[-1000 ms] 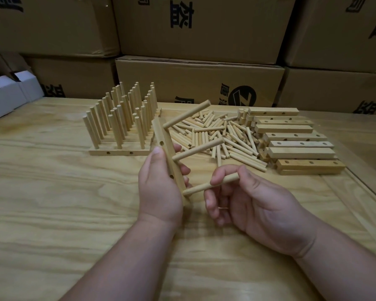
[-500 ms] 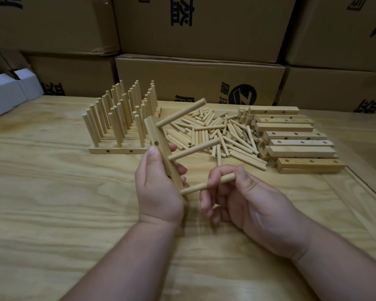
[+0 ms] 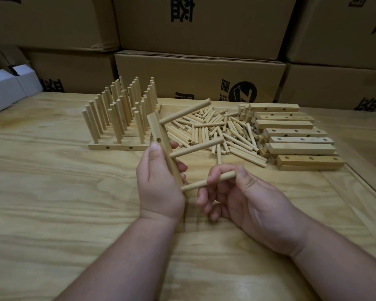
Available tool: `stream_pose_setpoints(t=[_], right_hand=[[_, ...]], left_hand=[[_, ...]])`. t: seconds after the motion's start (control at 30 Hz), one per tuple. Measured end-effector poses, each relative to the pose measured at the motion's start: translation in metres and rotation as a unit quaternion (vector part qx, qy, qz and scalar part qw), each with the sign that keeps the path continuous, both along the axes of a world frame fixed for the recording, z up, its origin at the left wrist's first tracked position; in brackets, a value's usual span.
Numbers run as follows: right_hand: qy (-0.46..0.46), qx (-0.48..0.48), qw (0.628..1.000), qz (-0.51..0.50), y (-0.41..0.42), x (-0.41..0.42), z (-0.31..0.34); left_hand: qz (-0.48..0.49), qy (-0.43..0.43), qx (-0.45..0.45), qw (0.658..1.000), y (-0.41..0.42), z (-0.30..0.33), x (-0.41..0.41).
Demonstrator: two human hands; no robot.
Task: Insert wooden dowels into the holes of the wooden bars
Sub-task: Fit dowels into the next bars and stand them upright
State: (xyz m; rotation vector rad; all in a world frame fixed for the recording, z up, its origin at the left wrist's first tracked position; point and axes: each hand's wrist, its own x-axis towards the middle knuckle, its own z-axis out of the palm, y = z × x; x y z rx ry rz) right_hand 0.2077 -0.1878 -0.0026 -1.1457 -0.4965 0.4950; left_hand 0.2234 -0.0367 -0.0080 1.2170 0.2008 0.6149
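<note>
My left hand (image 3: pixel 159 187) grips a wooden bar (image 3: pixel 159 135) held nearly upright above the table. Two dowels stick out of the bar to the right, an upper dowel (image 3: pixel 186 111) and a middle dowel (image 3: pixel 197 147). My right hand (image 3: pixel 243 196) pinches a third dowel (image 3: pixel 206 181) between thumb and index finger, its left end at the bar's lowest hole. A loose dowel pile (image 3: pixel 215 131) lies behind the hands. Empty drilled bars (image 3: pixel 295 135) are stacked to the right of the pile.
Finished bars with upright dowels (image 3: pixel 119 114) stand in rows at the back left. Cardboard boxes (image 3: pixel 200 79) wall off the far edge of the plywood table (image 3: pixel 52 192). White cartons (image 3: pixel 9 83) sit at the far left.
Both hands with the bar and third dowel have shifted slightly left. The right hand keeps pressing the dowel toward the bar's lowest hole.
</note>
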Motion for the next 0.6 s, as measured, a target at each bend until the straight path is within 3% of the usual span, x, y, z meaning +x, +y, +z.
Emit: stream_pose_setpoints(t=[0.2, 0.33, 0.4, 0.47, 0.53, 0.6], right_hand=[[0.035, 0.017, 0.999, -0.003, -0.002, 0.001, 0.000], [0.083, 0.020, 0.990, -0.111, -0.003, 0.008, -0.001], [0.036, -0.061, 0.973, -0.219, -0.005, 0.011, -0.001], [-0.077, -0.192, 0.932, -0.298, -0.008, 0.013, -0.001], [-0.160, -0.295, 0.890, -0.308, -0.009, 0.013, -0.002], [-0.179, -0.341, 0.872, -0.302, -0.008, 0.014, -0.004]], left_hand=[[-0.040, 0.029, -0.018, 0.999, 0.003, -0.001, 0.003], [-0.084, 0.032, -0.043, 0.995, 0.001, 0.002, 0.004], [-0.098, 0.028, -0.049, 0.994, 0.001, 0.003, 0.005], [-0.118, 0.024, -0.063, 0.991, 0.000, 0.004, 0.006], [-0.141, 0.015, -0.070, 0.987, 0.000, 0.004, 0.005], [-0.157, 0.003, -0.059, 0.986, -0.001, 0.003, 0.005]])
